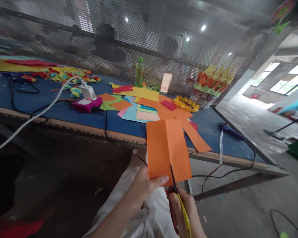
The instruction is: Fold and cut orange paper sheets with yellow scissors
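Observation:
My left hand point(149, 185) grips the lower left edge of an orange sheet of paper point(159, 148), thumb on top and fingers hidden underneath. The sheet has a lengthwise crease and is held up in front of the table edge. My right hand point(186, 201) is wrapped round scissors point(183, 211) with yellow and red handles. Their dark blade lies along the crease, in from the sheet's bottom edge. Just beyond, an orange paper strip point(196, 135) hangs over the table edge, beside a pile of coloured paper point(131, 112).
On the blue table point(124, 124) are a magenta power socket point(86, 104) with a white charger point(87, 91), a green bottle point(139, 72), folded scraps point(67, 74), a basket of folded paper point(208, 87) and a glue gun point(230, 130). Cables trail over the front edge. A mesh screen stands behind.

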A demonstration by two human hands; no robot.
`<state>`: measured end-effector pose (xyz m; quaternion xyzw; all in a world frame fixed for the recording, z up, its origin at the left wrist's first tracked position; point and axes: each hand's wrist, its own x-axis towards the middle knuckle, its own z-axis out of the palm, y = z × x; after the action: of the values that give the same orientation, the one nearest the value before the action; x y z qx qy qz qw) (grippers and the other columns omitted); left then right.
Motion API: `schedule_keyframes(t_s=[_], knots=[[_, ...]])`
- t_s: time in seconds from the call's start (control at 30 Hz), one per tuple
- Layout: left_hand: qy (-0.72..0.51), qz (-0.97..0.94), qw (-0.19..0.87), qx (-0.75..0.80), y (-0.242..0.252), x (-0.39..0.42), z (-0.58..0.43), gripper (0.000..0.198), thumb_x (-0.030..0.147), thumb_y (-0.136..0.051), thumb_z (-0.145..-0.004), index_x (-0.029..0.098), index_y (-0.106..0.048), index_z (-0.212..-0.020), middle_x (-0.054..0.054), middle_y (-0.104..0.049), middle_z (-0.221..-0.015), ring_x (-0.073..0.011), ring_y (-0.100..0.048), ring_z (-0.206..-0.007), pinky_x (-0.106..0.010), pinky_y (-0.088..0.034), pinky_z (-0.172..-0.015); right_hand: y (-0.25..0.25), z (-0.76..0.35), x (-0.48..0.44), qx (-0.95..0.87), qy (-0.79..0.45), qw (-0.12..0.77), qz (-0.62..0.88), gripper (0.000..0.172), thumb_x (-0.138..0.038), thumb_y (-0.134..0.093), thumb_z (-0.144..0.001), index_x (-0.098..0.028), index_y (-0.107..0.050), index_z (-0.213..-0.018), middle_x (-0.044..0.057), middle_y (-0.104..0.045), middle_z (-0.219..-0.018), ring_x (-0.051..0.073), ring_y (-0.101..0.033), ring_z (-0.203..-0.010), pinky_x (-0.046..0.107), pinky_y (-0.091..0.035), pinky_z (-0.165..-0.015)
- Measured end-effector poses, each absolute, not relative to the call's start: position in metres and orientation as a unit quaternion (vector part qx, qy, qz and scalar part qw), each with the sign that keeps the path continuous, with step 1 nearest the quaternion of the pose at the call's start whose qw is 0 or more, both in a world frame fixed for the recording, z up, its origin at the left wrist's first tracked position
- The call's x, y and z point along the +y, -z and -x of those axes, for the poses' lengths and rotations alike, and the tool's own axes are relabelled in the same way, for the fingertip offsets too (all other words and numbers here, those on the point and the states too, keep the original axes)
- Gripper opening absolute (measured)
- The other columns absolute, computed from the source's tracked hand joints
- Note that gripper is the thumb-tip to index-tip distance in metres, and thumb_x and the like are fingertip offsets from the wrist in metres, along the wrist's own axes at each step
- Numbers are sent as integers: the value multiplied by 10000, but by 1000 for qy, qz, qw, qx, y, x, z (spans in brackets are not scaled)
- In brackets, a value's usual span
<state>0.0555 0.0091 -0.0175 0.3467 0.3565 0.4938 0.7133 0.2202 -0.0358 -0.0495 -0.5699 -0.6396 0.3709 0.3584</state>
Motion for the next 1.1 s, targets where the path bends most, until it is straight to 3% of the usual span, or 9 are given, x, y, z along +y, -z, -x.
schedule_keyframes(t_s=[0.07, 0.17, 0.47, 0.6, 0.83, 1.1], knots=[[-516, -327, 718, 334, 17, 14, -48, 393, 319, -810, -792, 143, -713, -1129, -120, -762, -1103, -261, -702, -1029, -367, -519, -945, 49, -221, -37, -639, -374, 357, 570, 557, -722, -413, -923, -209, -485, -720, -59, -409, -551, 93, -341, -477, 259, -259, -495], [-537, -326, 704, 331, 17, 26, -38, 406, 360, -759, -849, 146, -698, -1188, -137, -751, -1171, -265, -712, -1043, -362, -525, -933, 51, -221, -38, -647, -362, 364, 563, 539, -694, -421, -935, -206, -495, -719, -62, -386, -547, 99, -334, -499, 265, -232, -496], [-521, -344, 658, 421, 24, 44, -51, 408, 337, -874, -669, 114, -760, -991, -155, -786, -1062, -335, -726, -1024, -380, -555, -874, 52, -221, -34, -659, -343, 351, 570, 539, -694, -429, -930, -202, -528, -733, -70, -357, -540, 98, -306, -490, 268, -216, -481], [-524, -351, 629, 454, 24, 41, -53, 360, 333, -856, -675, 125, -767, -955, -139, -793, -1039, -335, -728, -1023, -367, -563, -858, 54, -223, -33, -665, -352, 345, 561, 530, -699, -457, -912, -204, -527, -737, -62, -397, -530, 96, -346, -479, 253, -230, -469], [-517, -363, 613, 473, 23, 37, -54, 319, 321, -828, -679, 129, -760, -925, -131, -800, -989, -324, -746, -955, -346, -577, -772, 59, -221, -37, -628, -436, 335, 551, 494, -689, -419, -937, -216, -538, -857, -101, -394, -394, 72, -265, -288, 230, -189, -341], [-506, -367, 622, 471, 24, 32, -57, 371, 338, -815, -669, 112, -736, -952, -164, -788, -1022, -344, -739, -945, -384, -578, -781, 51, -219, -31, -645, -398, 336, 559, 537, -671, -435, -940, -163, -609, -929, -91, -413, -376, 84, -337, -300, 226, -231, -363]])
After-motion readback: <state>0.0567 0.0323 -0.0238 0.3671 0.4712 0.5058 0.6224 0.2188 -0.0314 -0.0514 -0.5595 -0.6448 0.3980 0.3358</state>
